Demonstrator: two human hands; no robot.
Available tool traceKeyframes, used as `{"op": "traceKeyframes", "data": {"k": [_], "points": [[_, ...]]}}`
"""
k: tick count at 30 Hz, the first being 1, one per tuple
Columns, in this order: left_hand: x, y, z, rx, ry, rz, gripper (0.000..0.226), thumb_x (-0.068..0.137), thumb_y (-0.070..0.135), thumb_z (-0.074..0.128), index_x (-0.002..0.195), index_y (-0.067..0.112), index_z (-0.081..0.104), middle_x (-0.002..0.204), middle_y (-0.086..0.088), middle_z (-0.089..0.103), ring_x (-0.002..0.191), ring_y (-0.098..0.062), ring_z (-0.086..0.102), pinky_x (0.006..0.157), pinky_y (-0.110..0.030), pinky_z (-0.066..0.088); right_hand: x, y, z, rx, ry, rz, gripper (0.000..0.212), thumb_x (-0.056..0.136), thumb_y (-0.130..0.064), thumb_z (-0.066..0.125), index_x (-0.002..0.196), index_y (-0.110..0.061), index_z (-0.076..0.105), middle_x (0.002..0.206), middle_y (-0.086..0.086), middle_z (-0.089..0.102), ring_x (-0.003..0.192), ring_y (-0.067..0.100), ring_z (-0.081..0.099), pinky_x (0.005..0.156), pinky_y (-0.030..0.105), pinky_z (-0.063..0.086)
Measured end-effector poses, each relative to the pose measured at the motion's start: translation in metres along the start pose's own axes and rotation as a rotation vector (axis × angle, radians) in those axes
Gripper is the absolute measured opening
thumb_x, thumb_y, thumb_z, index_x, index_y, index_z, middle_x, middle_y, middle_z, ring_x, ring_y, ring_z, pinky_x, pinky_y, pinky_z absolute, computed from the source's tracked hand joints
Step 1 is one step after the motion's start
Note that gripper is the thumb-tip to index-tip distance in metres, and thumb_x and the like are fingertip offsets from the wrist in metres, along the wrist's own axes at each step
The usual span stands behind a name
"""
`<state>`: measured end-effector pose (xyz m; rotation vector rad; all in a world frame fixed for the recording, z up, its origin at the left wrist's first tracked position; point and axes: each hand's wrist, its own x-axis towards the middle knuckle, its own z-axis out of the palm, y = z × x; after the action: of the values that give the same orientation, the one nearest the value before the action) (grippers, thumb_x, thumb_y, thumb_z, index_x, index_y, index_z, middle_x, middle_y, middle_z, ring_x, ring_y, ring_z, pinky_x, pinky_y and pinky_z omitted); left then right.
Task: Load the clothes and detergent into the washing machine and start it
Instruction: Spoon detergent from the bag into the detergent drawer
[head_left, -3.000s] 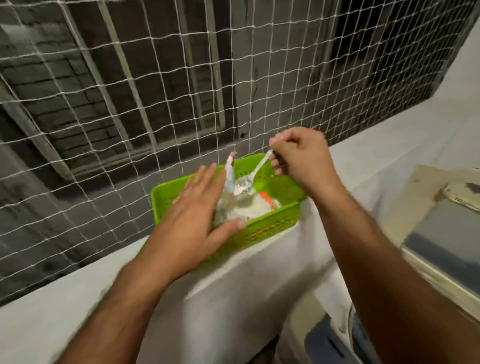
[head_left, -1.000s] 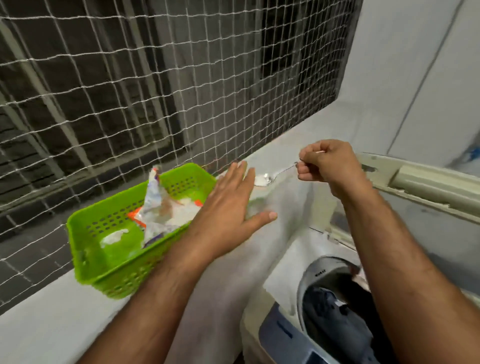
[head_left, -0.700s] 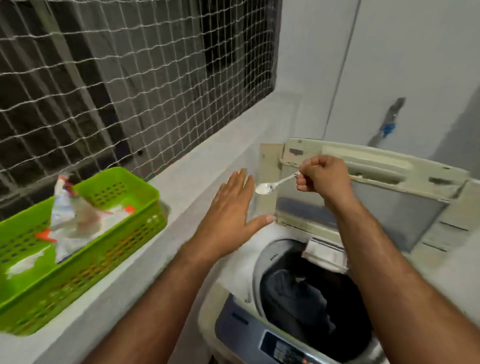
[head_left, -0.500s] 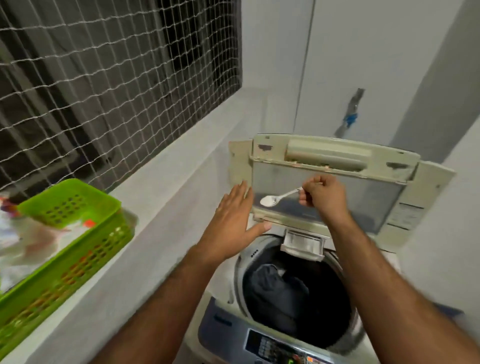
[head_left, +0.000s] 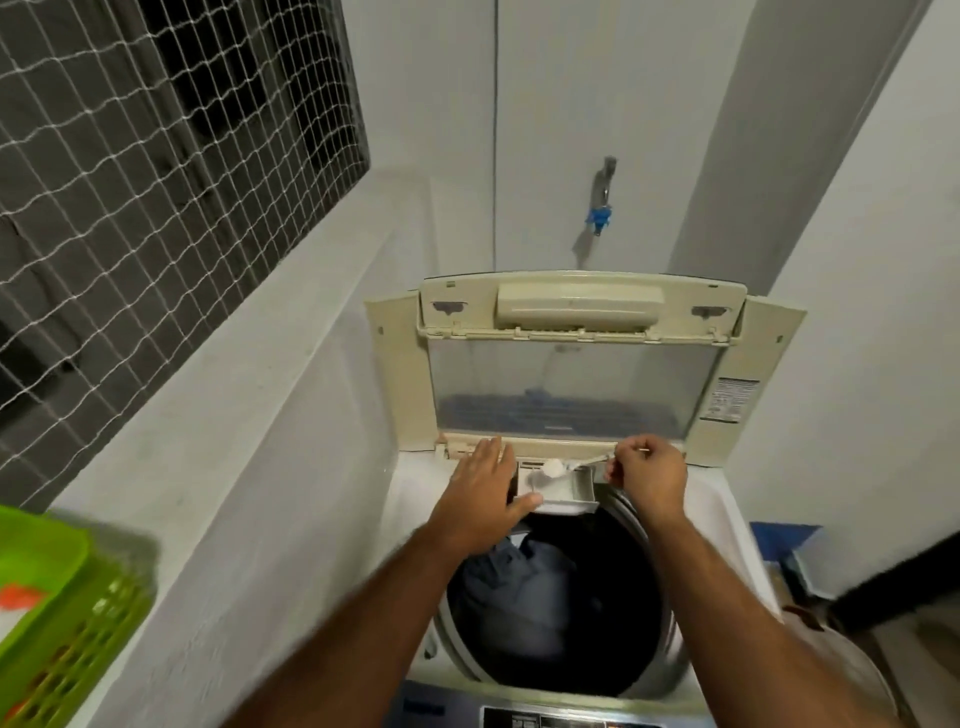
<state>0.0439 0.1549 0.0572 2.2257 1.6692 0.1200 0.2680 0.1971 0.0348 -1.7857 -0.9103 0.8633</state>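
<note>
The washing machine stands lid-up, dark clothes in its drum. Lid sticker and panel print — both unreadable. Left hand rests flat beside the detergent drawer; right hand pinches a spoon of powder over it.

A home laundry balcony: top-loading washing machine against plain walls, netted opening left, wall tap far.

No text can be read. A printed sticker stands on the right frame of the raised lid of the washing machine, its lines too small to make out. The control panel at the machine's front edge carries blurred markings, also illegible.
</note>
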Motion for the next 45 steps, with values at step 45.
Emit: {"op": "traceKeyframes", "data": {"k": [45], "points": [[0.042, -0.025, 0.083, 0.049, -0.146, -0.016, 0.085, 0.092, 0.068, 0.018, 0.153, 0.009, 0.014, 0.161, -0.015, 0.005, 0.149, -0.029, 0.001, 0.12, -0.045, 0.005, -0.01, 0.015, 0.025, -0.46, -0.008, -0.314, 0.011, 0.09, -0.014, 0.061, 0.087, -0.009, 0.07, 0.078, 0.002, 0.07, 0.068, 0.015, 0.057, 0.066, 0.021, 0.038]]}}
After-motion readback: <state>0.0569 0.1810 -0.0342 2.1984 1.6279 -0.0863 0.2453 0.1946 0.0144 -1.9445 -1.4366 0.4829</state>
